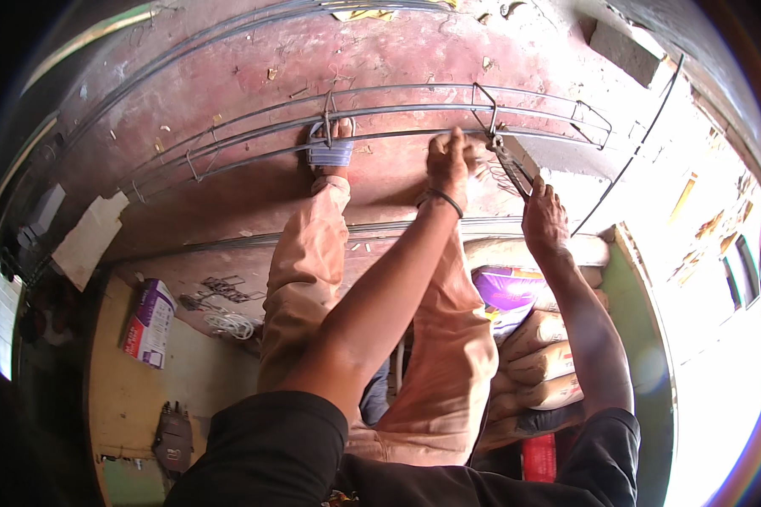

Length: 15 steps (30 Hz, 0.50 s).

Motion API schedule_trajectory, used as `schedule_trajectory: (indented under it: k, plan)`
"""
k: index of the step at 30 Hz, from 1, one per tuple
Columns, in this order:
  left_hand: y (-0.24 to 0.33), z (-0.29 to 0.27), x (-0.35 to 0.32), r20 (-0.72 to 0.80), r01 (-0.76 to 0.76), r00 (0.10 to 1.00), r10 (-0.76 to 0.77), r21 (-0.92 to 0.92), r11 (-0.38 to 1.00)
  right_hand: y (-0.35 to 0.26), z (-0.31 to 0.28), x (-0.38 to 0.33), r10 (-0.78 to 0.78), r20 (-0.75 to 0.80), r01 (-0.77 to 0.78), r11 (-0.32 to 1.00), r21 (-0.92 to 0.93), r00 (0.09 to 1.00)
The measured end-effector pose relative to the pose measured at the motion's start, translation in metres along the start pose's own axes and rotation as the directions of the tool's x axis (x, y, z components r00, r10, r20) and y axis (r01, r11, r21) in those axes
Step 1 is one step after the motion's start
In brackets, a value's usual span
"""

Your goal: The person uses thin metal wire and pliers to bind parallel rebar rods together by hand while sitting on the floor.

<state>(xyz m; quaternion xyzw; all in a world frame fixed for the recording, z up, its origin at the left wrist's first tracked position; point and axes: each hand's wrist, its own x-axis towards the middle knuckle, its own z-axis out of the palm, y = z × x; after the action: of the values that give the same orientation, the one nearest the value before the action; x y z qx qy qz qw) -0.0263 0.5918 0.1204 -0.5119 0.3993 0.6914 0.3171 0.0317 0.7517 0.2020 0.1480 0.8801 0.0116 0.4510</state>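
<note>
Several long steel bars (228, 139) lie across the reddish floor, joined by wire stirrups (486, 110) into a narrow cage. My left hand (448, 162) is closed around one bar of the cage beside a stirrup. My right hand (544, 221) grips the handles of metal pincers (507, 165), whose jaws touch the bar next to my left hand. My foot in a striped sandal (330, 150) presses down on the bars to the left. My legs in tan trousers (313, 279) stretch toward the cage.
Stacked filled sacks (537, 355) lie under my right arm. A purple and white box (149, 323), a coil of thin wire (228, 323) and loose bent stirrups (224, 289) lie at the left. A concrete block (621, 51) sits at the far right.
</note>
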Motion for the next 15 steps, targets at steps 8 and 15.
schedule_trajectory:
  k: [8,15]
  plan:
    - [0.014,-0.011,0.018,0.047,0.028,0.999,-0.022,-0.132,0.991,0.049,-0.008,0.058,-0.333,-0.041,0.331,0.942,-0.045,0.942]
    - [0.003,-0.003,0.018,-0.012,-0.097,0.995,0.096,-0.079,0.992,0.077,0.014,0.079,-0.583,-0.203,0.608,0.788,0.093,0.787]
